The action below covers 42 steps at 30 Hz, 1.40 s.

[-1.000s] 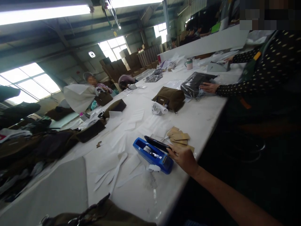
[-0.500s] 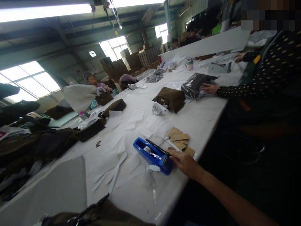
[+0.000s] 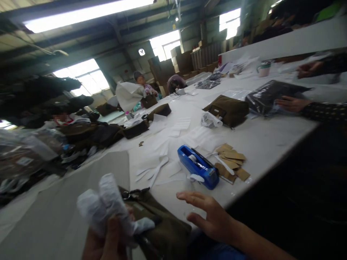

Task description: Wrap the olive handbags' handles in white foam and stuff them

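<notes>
At the bottom left, my left hand (image 3: 108,236) grips a bundle of white wrapping paper (image 3: 112,200) beside a dark olive bag (image 3: 165,224) at the near table edge. The bag has a dark strap with a metal clip. My right hand (image 3: 211,216) is in the air just right of the bag, fingers spread and holding nothing. Beyond it, a blue tape dispenser (image 3: 199,168) lies on the white table (image 3: 271,144), with a black pen-like item along its side. Brown cardboard tags (image 3: 233,159) are piled to the right of the dispenser.
Farther back sit another olive bag (image 3: 227,110), a plastic-wrapped dark bag (image 3: 271,95) under a co-worker's hand (image 3: 291,104), and a cup (image 3: 264,68). Thin white sheets (image 3: 181,124) lie mid-table. A grey board (image 3: 108,173) is at left.
My right hand has left the tape dispenser and moved toward the near bag, its fingers now apart. My left hand has come into view with the white paper. The camera has turned left.
</notes>
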Each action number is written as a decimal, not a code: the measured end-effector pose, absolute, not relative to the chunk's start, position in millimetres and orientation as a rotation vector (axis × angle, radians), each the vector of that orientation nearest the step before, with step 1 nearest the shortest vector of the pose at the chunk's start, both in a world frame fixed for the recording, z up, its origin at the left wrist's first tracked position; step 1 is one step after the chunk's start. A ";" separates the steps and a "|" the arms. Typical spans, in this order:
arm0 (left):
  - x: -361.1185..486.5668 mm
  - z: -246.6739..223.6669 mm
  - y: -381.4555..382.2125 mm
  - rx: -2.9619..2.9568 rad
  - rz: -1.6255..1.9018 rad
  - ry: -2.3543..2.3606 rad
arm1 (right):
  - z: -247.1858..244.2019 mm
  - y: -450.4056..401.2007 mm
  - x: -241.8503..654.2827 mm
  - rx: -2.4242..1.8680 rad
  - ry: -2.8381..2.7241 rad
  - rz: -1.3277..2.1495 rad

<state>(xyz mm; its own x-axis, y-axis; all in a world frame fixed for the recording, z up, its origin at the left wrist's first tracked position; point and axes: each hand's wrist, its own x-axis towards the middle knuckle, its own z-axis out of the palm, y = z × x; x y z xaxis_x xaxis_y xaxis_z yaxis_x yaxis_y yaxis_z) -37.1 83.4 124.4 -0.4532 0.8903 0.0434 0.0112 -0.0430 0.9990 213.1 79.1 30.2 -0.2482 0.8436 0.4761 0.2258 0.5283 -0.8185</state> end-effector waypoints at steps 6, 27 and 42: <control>-40.1 150.3 93.8 1.295 1.229 1.278 | 66.7 76.3 158.0 -0.540 -1.802 0.774; -107.3 128.2 125.3 1.571 1.301 1.544 | 49.7 78.8 159.4 -0.481 -2.176 -0.058; -67.7 139.8 64.8 2.594 0.444 1.131 | 62.4 105.1 125.2 -0.510 -2.322 0.128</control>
<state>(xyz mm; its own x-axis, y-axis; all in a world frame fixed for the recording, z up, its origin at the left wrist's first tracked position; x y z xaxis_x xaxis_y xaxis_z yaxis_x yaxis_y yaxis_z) -67.7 64.8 139.8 0.6471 0.7438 0.1673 0.6589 -0.6560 0.3680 125.2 105.1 62.4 -0.6451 0.3970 0.6529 0.3230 0.9160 -0.2379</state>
